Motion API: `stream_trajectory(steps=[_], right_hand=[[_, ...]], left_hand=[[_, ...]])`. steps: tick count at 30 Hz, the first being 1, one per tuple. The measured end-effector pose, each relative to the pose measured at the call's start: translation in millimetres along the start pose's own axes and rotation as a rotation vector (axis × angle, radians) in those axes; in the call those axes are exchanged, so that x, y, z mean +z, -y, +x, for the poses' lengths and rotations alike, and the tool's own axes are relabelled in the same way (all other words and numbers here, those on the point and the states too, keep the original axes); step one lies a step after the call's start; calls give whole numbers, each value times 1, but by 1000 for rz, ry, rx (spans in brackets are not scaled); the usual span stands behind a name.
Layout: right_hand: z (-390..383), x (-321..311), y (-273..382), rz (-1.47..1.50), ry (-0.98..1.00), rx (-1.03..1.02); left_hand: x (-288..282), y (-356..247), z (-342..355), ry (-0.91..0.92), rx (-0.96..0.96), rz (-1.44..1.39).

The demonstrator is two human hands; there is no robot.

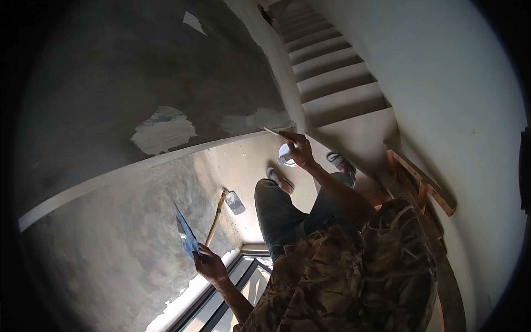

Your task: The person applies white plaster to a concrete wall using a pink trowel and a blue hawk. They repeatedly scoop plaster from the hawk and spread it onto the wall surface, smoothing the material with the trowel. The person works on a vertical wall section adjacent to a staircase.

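My left hand (211,265) grips a blue flat plastering blade (189,235), held upright at the lower left with some pale material on it. My right hand (300,150) holds a thin flat scraper (274,131) by its handle, its tip at the lower edge of the dark grey wall (221,66); whether it touches cannot be told. That wall has pale patches (162,129) of filler. A round white bucket (285,148) sits below my right hand, partly hidden by it.
Stairs (334,83) run beside the grey wall. A long-handled tool (215,217) with a flat head leans at the lower left, above a window frame (217,296). Wooden pieces (426,191) stand against the white wall (453,83). My sandalled feet are on a pale floor (238,166) and step.
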State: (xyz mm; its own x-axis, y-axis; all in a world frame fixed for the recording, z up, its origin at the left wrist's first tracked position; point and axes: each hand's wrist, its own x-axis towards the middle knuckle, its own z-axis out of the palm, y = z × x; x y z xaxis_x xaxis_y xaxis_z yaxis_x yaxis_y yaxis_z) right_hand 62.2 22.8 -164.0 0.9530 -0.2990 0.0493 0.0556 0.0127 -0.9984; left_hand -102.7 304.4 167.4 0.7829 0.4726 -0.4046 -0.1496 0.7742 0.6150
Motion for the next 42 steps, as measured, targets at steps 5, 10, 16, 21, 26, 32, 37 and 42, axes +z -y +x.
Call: stream_trajectory(steps=[5,10,16,21,26,32,37,42], right_hand=[[20,42,-14,-77,-236,-153],[-38,44,0,-52,-118,28],[54,16,-51,-275,-6,461],[113,23,-64,-279,213,640],[116,22,0,-119,261,610],[116,25,53,27,203,443],[125,16,143,82,214,358],[126,4,243,121,254,307]], left_hand=[[26,7,41,7,-124,2],[-2,-2,43,2,-136,-25],[-2,-10,58,12,-159,-3],[-13,-11,48,17,-172,3],[-34,-25,30,26,-141,-53],[-39,-29,29,145,-137,-146],[-48,-32,43,197,-118,-209],[-37,-28,39,256,-114,-244]])
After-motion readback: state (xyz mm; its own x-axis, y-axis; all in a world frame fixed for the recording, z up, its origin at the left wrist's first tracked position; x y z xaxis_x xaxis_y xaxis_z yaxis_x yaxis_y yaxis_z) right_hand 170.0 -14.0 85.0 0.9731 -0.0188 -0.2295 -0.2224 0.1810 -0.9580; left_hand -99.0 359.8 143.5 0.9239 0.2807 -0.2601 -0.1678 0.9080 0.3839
